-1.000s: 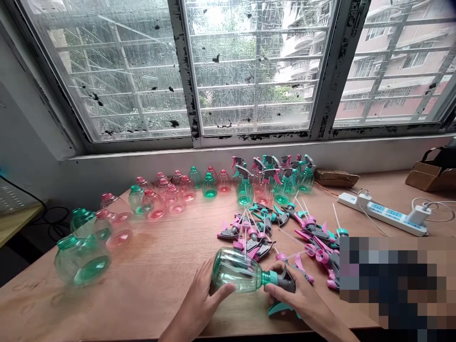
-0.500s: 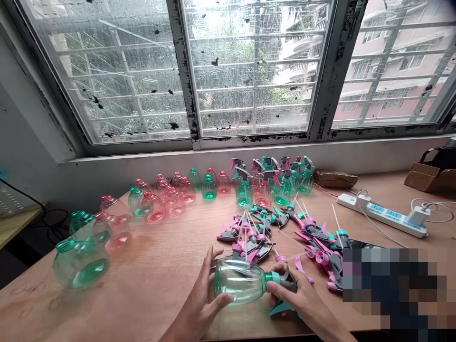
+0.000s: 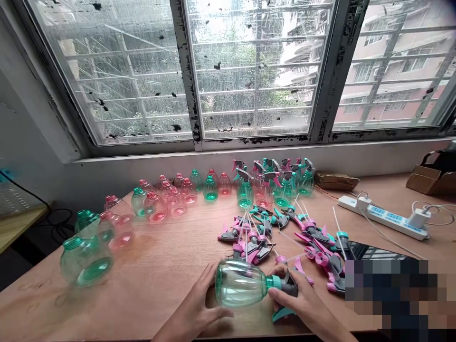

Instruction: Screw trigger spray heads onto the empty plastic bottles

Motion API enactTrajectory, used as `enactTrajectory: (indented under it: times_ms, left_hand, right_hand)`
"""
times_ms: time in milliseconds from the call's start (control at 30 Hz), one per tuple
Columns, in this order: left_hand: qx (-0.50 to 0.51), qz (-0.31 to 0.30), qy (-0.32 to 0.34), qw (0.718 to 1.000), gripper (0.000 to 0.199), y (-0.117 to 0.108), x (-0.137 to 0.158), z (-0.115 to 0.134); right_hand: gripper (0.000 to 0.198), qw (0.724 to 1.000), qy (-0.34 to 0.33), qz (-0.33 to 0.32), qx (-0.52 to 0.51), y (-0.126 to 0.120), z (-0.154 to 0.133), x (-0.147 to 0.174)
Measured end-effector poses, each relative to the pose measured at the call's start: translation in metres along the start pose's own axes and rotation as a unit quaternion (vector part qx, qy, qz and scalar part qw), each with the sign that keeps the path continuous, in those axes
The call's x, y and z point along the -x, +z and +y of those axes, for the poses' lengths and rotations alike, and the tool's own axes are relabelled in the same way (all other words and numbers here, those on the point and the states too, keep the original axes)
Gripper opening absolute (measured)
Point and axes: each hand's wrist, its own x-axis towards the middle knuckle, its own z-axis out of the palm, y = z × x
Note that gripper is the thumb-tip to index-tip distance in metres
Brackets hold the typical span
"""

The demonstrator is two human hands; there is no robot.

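On the wooden table (image 3: 167, 266) I count two hands, the left hand (image 3: 199, 311) and the right hand (image 3: 302, 304), around one green bottle (image 3: 240, 287). Left of it stand about fifteen capless bottles (image 3: 156, 206), pink and green. Behind it are roughly seven finished spray bottles (image 3: 270, 183); the loose trigger heads (image 3: 285, 232) are too tangled to count. One power strip (image 3: 383, 216) lies to the right.

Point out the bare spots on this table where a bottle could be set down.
Bare wood lies on the table between the empty bottles and the green bottle held by both hands. Crowded: the loose sprayer heads, and the finished bottles by the sill.
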Motion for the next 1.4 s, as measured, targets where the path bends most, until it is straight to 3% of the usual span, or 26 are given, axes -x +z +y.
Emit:
enactTrajectory:
  times_ms: [233,433,633,933,1133,1400]
  left_hand:
    - [0.018,-0.023,0.024,0.999,0.084,-0.003,0.001,-0.006]
    - [0.036,-0.042,-0.008,0.998,0.109,-0.004,0.005,-0.007]
    - [0.015,-0.044,-0.002,0.999,0.096,-0.005,0.008,-0.010]
    - [0.032,-0.048,0.005,0.998,0.111,-0.003,0.006,-0.010]
    - [0.009,-0.044,0.017,0.999,0.101,-0.006,0.006,-0.016]
    - [0.019,-0.044,0.023,0.999,0.112,-0.003,0.003,-0.010]
  right_hand:
    - [0.041,1.000,0.008,0.003,0.015,0.000,0.001,-0.002]
    - [0.037,1.000,0.010,-0.019,0.007,0.000,-0.006,0.002]
    - [0.038,0.999,0.025,-0.021,0.017,-0.001,-0.006,0.002]
    - [0.041,1.000,0.013,-0.011,-0.001,0.003,-0.003,0.001]
    - [0.037,1.000,0.010,-0.013,0.015,0.001,-0.004,0.003]
    - [0.037,1.000,0.007,-0.022,0.001,0.002,-0.003,0.002]
